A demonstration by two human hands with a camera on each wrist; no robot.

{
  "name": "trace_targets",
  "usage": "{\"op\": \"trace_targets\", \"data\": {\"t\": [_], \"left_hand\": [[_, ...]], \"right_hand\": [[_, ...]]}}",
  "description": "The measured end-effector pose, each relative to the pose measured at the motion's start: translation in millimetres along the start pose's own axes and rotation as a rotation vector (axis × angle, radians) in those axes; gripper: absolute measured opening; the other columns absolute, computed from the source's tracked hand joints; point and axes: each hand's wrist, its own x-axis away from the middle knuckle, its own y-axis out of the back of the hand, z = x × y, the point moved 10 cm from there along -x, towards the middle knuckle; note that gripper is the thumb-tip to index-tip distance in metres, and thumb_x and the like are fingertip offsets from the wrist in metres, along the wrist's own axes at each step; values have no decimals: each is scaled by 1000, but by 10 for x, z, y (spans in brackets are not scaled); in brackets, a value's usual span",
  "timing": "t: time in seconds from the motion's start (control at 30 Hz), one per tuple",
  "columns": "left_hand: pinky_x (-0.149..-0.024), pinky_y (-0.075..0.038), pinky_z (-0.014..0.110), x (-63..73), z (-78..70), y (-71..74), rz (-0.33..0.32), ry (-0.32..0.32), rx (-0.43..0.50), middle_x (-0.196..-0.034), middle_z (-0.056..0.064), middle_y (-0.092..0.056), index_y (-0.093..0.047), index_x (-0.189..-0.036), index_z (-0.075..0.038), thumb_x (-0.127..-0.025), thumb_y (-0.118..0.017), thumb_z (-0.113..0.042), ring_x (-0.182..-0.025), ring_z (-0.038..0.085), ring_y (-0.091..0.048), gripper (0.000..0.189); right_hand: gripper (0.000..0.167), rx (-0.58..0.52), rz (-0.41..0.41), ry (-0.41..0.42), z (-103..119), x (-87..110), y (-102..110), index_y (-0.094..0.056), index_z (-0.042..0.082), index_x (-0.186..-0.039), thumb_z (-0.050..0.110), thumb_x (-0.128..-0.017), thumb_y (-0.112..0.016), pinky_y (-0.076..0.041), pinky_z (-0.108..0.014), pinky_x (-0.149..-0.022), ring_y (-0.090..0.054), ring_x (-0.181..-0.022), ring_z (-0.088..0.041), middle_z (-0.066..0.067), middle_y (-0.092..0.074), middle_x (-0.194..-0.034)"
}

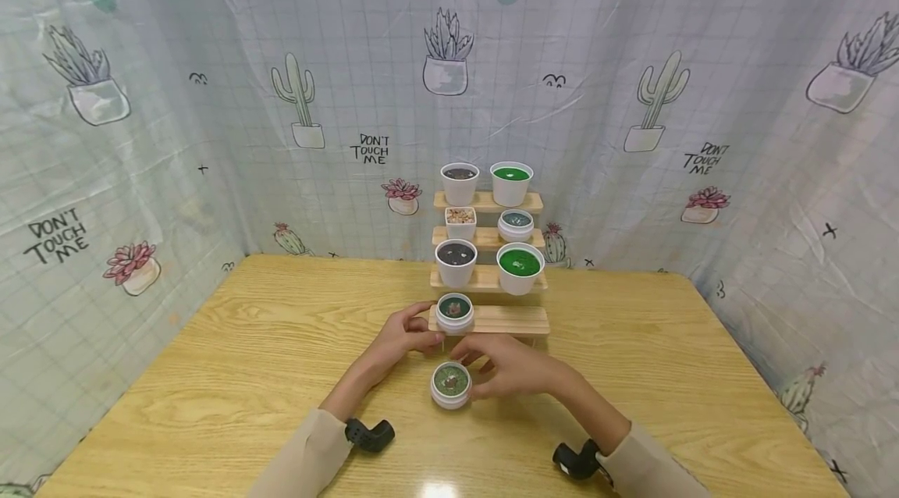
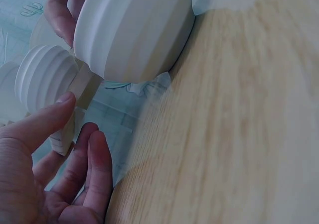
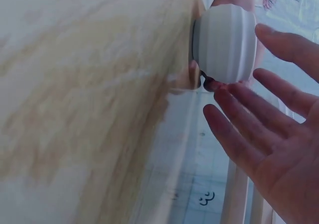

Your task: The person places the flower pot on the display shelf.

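My left hand (image 1: 397, 339) is at the left end of the lowest tier of a tiered wooden display stand (image 1: 511, 320). Its thumb is in front and its index finger behind, pinching the shelf end. Beside it, a small white pot (image 1: 455, 312) with dark green filling stands on that tier. A low white ribbed pot (image 1: 451, 384) with mottled green contents rests on the table before the stand. My right hand (image 1: 514, 365) is around its right and far sides, fingers spread. In the right wrist view, the fingers lie close to the ribbed pot (image 3: 227, 45); contact is unclear.
Higher tiers carry two pots each: a dark-filled pot (image 1: 456, 262) and a green-filled pot (image 1: 520, 267), then a square cup (image 1: 460, 222) of pale bits and a blue-grey pot (image 1: 516, 225). Two more pots top the stand. A patterned curtain (image 1: 365, 76) surrounds the wooden table (image 1: 281, 373).
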Motion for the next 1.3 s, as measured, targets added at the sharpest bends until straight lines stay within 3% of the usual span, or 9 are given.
{"op": "trace_targets", "data": {"t": [0.23, 0.53, 0.73, 0.97, 1.3], "left_hand": [[-80, -60, 31, -9, 13, 1, -3, 2, 1, -87, -1, -70, -42, -155, -7, -92, -77, -15, -83, 14, -69, 73], [-81, -59, 29, 7, 16, 16, -16, 13, -5, -88, -1, -70, -44, -155, -9, -91, -78, -17, -83, 13, -69, 73], [-79, -58, 28, 1, 9, 14, -10, 6, -16, -87, -1, -70, -44, -154, -8, -91, -78, -17, -81, 13, -67, 73], [-79, -60, 30, -3, 15, 4, -7, 11, -10, -88, 0, -70, -42, -155, -7, -91, -78, -16, -82, 14, -69, 74], [-80, -61, 33, -1, -5, 3, -15, 15, -9, -89, 2, -72, -44, -155, -10, -90, -79, -18, -84, 15, -71, 73]], "right_hand": [[56, 17, 23, 4, -1, -16, -67, -62, 9, -133, 15, -83, -87, -60, -25, -91, -68, -114, -17, -5, -69, -127], [61, 35, 71, -3, 28, -23, -171, -59, 10, -138, 16, -84, -86, -58, -23, -93, -65, -118, -14, -4, -64, -137], [66, 80, 74, -27, 17, -5, -185, -59, 15, -137, 20, -79, -90, -56, -23, -92, -61, -111, -5, 2, -66, -129], [62, 157, 110, 17, 42, 3, -245, -60, 18, -135, 26, -80, -89, -49, -26, -106, -58, -118, -1, 9, -65, -129], [58, 158, 113, 23, 27, 7, -241, -62, 21, -131, 30, -80, -89, -50, -23, -101, -58, -112, 2, 14, -66, -123]]}}
